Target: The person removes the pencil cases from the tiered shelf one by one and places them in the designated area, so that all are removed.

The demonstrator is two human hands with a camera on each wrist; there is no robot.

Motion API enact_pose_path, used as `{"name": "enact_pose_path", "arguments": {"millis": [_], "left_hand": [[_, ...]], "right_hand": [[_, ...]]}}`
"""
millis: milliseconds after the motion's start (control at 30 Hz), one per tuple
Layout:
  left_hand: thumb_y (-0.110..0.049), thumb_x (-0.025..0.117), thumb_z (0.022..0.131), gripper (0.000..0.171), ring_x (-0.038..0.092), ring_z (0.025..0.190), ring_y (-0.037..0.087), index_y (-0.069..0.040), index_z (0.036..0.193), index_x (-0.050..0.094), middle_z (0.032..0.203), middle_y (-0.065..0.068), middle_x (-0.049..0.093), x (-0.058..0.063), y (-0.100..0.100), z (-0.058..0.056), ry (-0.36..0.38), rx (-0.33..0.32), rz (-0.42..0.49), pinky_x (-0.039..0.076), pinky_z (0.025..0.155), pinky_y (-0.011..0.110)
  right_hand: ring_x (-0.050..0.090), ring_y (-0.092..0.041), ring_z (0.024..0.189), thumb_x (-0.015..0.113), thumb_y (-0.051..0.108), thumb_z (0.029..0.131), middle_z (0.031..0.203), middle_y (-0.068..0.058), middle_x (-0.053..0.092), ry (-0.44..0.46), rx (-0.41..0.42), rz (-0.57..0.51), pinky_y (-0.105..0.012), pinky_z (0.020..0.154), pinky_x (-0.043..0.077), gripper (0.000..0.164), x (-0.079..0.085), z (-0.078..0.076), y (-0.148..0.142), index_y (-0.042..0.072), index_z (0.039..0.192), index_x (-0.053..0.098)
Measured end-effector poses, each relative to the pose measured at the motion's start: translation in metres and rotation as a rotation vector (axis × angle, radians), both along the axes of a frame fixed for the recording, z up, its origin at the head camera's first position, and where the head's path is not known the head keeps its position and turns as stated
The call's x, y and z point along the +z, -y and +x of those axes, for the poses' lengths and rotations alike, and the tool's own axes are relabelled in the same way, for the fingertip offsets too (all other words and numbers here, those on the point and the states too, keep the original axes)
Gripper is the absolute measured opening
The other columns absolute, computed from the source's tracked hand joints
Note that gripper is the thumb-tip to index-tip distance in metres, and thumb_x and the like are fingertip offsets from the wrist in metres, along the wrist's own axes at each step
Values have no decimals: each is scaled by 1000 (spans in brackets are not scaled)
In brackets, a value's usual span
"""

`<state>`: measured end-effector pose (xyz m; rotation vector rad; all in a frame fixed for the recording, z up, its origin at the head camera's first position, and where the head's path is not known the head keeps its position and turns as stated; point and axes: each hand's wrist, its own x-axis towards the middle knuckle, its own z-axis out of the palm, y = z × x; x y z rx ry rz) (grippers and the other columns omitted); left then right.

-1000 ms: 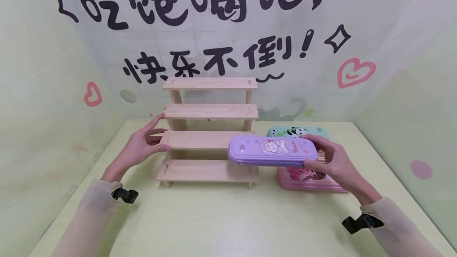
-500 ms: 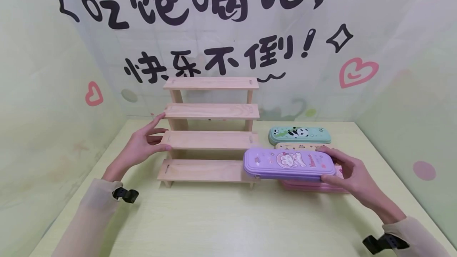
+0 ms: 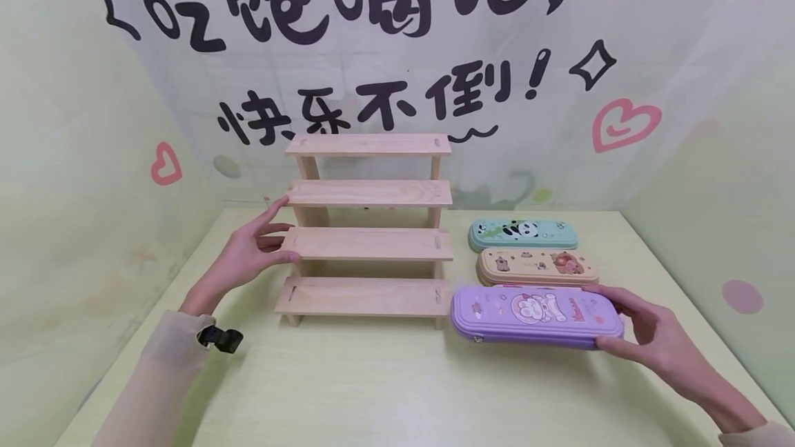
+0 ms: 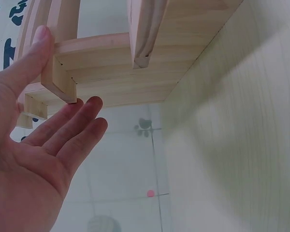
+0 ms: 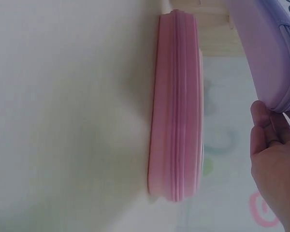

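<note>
My right hand (image 3: 661,336) grips the right end of a purple pencil case (image 3: 497,312) with a rabbit on its lid, thumb at the front and fingers behind. In the right wrist view this case is raised off the table, above a pink pencil case (image 5: 176,106); from the head it hides nearly all of the pink one. My left hand (image 3: 245,254) touches the left side of a four-tier wooden display stand (image 3: 366,295). Its thumb rests at the end of a middle board, and its other fingers are extended, as the left wrist view shows.
Behind the purple case lie a beige pencil case (image 3: 528,264) and a mint pencil case (image 3: 540,232) with pandas. The stand's right edge is close to the purple case's left end. Printed cloth walls (image 3: 714,192) enclose the pale table (image 3: 373,392) on three sides.
My right hand has brought the purple case right, down and toward me, away from the stand. The beige and mint cases have come into view behind it. My left hand has stayed at the stand.
</note>
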<state>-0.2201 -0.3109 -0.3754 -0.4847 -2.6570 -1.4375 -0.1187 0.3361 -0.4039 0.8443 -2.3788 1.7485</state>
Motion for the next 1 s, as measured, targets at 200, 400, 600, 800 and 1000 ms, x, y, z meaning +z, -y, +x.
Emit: {"name": "enact_pose_path", "arguments": {"millis": [200,400,600,800,1000], "left_hand": [[-16,90,86,108,63,126,44,-41,168,25,145,28,58,0,0,-1,-5,0,-10,58,98,42],[-17,90,86,108,63,127,44,-40,168,25,148,29,55,2,0,-1,-8,-3,-15,56,100,47],[-17,90,86,108,63,127,44,-40,168,24,147,28,56,0,1,0,-5,0,-19,57,99,45],[-17,90,86,108,63,127,44,-40,168,24,146,27,57,-1,1,1,-3,-2,-6,57,99,43],[-17,91,85,108,64,125,44,-40,168,25,146,28,57,-2,0,-1,-9,1,-15,57,98,45]], "right_hand": [[55,-10,128,66,-29,81,143,-7,62,4,-13,22,-15,102,42,71,-5,15,-16,-15,148,47],[55,-8,126,68,-26,83,141,-5,63,20,-76,106,-14,101,42,68,-4,28,-26,-13,147,49],[58,-9,116,67,-27,82,135,-6,66,10,-61,129,-15,94,46,68,-14,33,-39,-13,146,50],[60,-9,116,65,-27,83,139,-6,64,16,-53,139,-17,84,51,69,-27,31,-57,-12,148,49],[62,-7,110,68,-26,82,134,0,67,31,-87,185,-17,81,53,68,-37,37,-62,-10,146,52]]}}
